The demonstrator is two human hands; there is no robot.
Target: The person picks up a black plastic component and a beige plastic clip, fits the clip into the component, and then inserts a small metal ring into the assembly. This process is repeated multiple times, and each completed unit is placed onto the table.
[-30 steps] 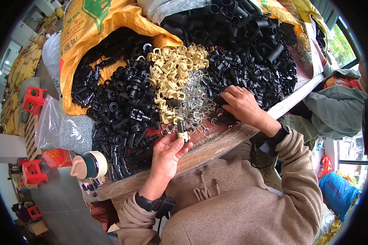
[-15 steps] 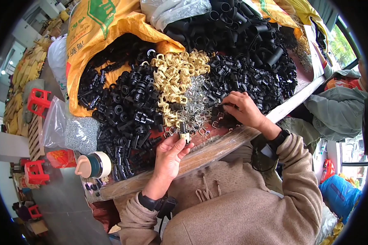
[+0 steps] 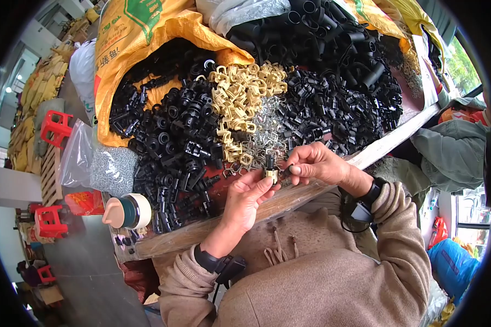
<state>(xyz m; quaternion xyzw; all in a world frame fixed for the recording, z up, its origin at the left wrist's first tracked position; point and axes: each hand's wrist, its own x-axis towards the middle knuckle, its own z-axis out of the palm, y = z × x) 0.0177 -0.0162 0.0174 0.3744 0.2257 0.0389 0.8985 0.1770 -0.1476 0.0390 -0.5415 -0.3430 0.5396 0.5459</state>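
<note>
The left hand (image 3: pixel 244 200) pinches, between thumb and fingers, a short black-and-cream cylindrical plastic fitting (image 3: pixel 271 174), which stands nearly upright; the hand is at 7 o'clock of it. At 3 o'clock of this fitting, the right hand (image 3: pixel 322 165) has its thumb and forefinger pressed together on a small dark piece (image 3: pixel 291 169), whose exact shape I cannot tell. The two pieces are near each other, but they seem to be apart.

In my judgement, the small dark piece could slip, because only fingertips hold it; among the heaped small black plastic parts (image 3: pixel 343 106), at 2 o'clock of the fitting, it would be difficult to find. The fitting could tilt if the left thumb presses unevenly. If a hand brushes the loose U-shaped silver metal clips (image 3: pixel 264 131) at 12 o'clock, some may slide to the wooden table edge (image 3: pixel 294 200) at 6 o'clock and fall.

Concerning containers, the orange woven plastic sack (image 3: pixel 105 90) at 10 o'clock lies with its mouth open; black ribbed plastic connectors (image 3: pixel 183 122) are inside it and spread before it. At 9 o'clock, a clear plastic bag (image 3: pixel 114 173) seems full of tiny silver-grey pieces. Between 8 and 9 o'clock is a round cream-and-green cup (image 3: pixel 141 211); its peach lid (image 3: pixel 113 211) hides any content.
</note>
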